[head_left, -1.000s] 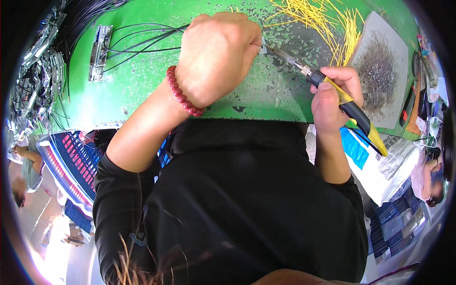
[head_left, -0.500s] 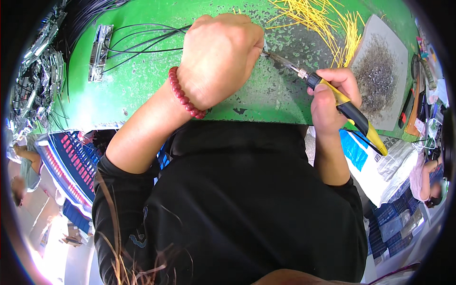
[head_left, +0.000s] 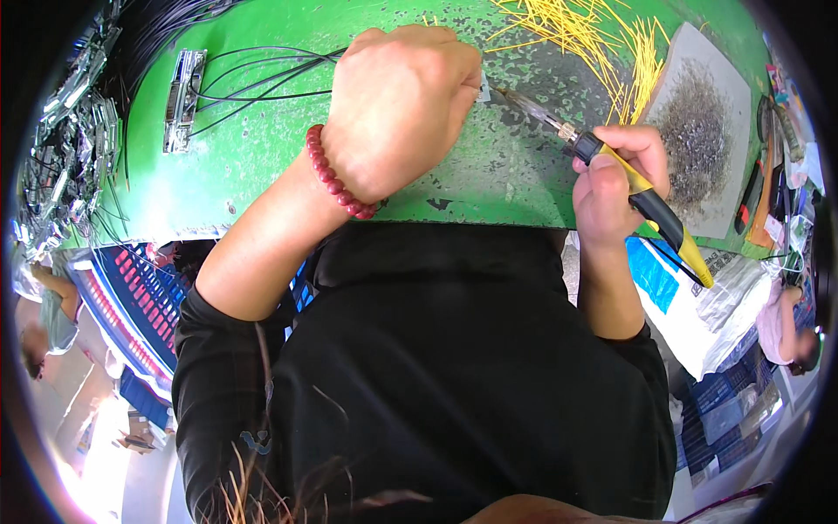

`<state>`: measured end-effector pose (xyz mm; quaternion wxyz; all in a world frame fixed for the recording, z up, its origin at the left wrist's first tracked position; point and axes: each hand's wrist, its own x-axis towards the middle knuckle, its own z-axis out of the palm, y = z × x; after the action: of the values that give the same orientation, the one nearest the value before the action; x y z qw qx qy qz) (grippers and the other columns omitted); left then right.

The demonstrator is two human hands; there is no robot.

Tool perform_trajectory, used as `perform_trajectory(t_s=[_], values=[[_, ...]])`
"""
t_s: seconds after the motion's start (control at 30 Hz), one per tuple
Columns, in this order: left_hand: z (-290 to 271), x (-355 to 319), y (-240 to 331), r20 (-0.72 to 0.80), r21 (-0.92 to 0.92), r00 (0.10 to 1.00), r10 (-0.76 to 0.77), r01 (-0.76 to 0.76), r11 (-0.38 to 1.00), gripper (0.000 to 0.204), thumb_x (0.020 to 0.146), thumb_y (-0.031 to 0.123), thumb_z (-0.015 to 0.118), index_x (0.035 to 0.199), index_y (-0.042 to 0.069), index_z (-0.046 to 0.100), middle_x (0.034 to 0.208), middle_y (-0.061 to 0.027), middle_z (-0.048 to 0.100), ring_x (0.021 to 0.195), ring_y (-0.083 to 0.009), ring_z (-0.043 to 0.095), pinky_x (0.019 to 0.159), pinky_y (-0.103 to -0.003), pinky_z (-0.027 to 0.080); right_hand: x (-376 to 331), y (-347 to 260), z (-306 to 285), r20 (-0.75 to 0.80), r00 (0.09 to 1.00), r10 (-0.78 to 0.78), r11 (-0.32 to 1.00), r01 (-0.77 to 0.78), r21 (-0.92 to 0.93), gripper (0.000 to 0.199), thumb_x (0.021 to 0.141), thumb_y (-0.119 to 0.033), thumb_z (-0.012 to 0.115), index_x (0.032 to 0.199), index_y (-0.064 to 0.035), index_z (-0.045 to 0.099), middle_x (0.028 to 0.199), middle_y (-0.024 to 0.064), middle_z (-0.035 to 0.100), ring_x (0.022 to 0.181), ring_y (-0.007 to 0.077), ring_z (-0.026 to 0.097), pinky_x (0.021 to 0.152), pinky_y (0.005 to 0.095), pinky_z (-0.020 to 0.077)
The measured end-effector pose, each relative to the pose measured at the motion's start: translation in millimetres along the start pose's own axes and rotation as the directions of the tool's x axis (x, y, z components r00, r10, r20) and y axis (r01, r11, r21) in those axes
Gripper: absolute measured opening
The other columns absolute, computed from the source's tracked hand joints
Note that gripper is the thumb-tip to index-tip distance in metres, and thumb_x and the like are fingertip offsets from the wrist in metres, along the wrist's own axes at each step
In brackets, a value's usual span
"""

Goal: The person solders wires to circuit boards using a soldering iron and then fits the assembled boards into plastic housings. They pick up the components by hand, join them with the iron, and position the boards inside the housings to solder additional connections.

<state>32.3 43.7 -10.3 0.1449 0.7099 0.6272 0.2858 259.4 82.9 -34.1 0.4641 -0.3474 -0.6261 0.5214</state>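
Your right hand (head_left: 611,179) grips the yellow-and-black soldering iron (head_left: 642,196), tip at the small metal piece your fisted left hand (head_left: 397,109) pinches; loads of yellow wires (head_left: 602,39) still wait.

A green table (head_left: 262,166) with a worn, chipped top fills the upper part of the view. Left of the table, bright light glares off a pale floor (head_left: 96,437). Blue crates (head_left: 140,297) stand below the table's left end, and more stacked crates (head_left: 724,410) sit beyond its right end.

Yellow wire pieces (head_left: 602,35), grey tray of tiny metal parts (head_left: 698,131), metal bracket (head_left: 183,100) on green bench (head_left: 262,166).
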Motion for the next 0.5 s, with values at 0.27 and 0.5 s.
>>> perform_trajectory(t_s=[0.27, 0.5], values=[[-1.1, 0.4, -1.9, 0.002, -0.024, 1.0, 0.001, -0.001, 1.0, 0.005, 0.076, 0.004, 0.069, 0.076, 0.004, 0.064, 0.075, -0.0079, 0.063, 0.072, -0.0288, 0.062, 0.066, -0.037, 0.048, 2.6, -0.1, 6.0, -0.011, 1.0, -0.014, 0.998, 0.014, 0.057, 0.023, 0.084, -0.014, 0.07, 0.093, 0.0016, 0.058, 0.07, -0.0029, 0.052, 0.059, 0.0021, 0.044, 0.054, 0.0189, 0.0314], [-1.6, -0.8, -5.5, 0.002, -0.072, 0.999, 0.047, -0.046, 0.996, 0.008, 0.075, 0.003, 0.07, 0.08, 0.002, 0.064, 0.075, -0.0097, 0.063, 0.07, -0.0283, 0.062, 0.065, -0.037, 0.049, 2.5, 0.8, 6.0, -0.004, 1.0, -0.015, 0.996, 0.015, 0.092, 0.029, 0.085, -0.02, 0.074, 0.096, 0.0014, 0.057, 0.071, -0.0029, 0.053, 0.06, 0.0022, 0.045, 0.054, 0.0188, 0.0322]])
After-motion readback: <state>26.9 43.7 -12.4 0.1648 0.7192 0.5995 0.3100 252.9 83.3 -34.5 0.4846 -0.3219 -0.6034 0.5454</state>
